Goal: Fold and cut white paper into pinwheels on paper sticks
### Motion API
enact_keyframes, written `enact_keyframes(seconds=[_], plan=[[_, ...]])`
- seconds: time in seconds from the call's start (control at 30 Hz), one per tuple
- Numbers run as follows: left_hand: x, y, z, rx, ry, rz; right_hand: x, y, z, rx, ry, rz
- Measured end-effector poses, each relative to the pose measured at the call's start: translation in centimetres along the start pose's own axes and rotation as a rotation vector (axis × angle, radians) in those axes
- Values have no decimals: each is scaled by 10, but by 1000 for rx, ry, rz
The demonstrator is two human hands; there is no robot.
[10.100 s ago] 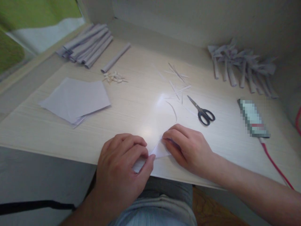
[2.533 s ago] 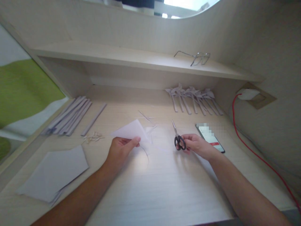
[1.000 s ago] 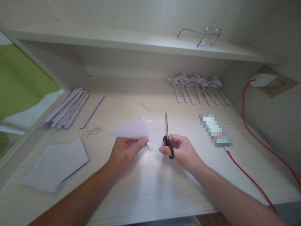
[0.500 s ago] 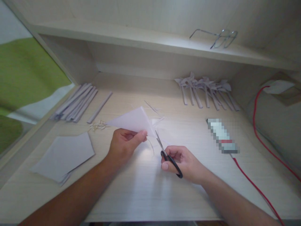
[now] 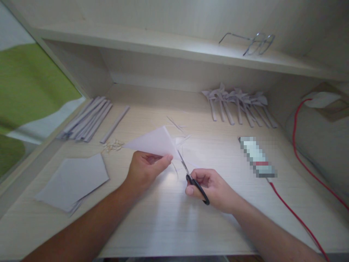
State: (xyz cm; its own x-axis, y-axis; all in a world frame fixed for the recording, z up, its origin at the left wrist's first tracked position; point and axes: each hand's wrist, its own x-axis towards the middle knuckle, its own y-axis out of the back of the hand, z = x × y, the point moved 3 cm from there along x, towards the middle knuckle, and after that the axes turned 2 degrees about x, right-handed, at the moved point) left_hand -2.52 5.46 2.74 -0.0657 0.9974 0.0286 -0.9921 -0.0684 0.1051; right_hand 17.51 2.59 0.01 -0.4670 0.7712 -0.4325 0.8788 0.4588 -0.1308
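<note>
A white sheet of paper folded into a triangle (image 5: 152, 141) is pinched along its lower edge by my left hand (image 5: 147, 167), thumb on top. My right hand (image 5: 211, 189) grips a pair of scissors (image 5: 198, 189) by the black handles. The blades point up and left and meet the paper's right edge near its lower corner; whether they have cut into it I cannot tell. Thin paper offcuts (image 5: 182, 140) lie on the desk behind the blades. Left of the folded paper sits a small pile of short pale bits (image 5: 113, 145).
Paper sheets (image 5: 75, 180) lie stacked at left, with rolled paper sticks (image 5: 87, 118) behind. Finished paper pinwheels (image 5: 237, 102) stand in a row at back right. A blurred-out phone (image 5: 257, 158) with a red cable (image 5: 297, 216) lies right. Glasses (image 5: 256, 43) rest on the shelf.
The scissors have shifted slightly left, their blades now against the paper's edge and closer together. My left hand and the folded paper have barely moved.
</note>
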Motion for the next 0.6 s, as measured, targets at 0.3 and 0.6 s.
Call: enact_keyframes(seconds=[0.3, 0.6], plan=[[0, -1, -3, -28, 31, 5, -1, 2, 3, -51, -2, 25], [1, 3, -12, -42, 13, -47, 0, 3, 2, -100, 11, 49]])
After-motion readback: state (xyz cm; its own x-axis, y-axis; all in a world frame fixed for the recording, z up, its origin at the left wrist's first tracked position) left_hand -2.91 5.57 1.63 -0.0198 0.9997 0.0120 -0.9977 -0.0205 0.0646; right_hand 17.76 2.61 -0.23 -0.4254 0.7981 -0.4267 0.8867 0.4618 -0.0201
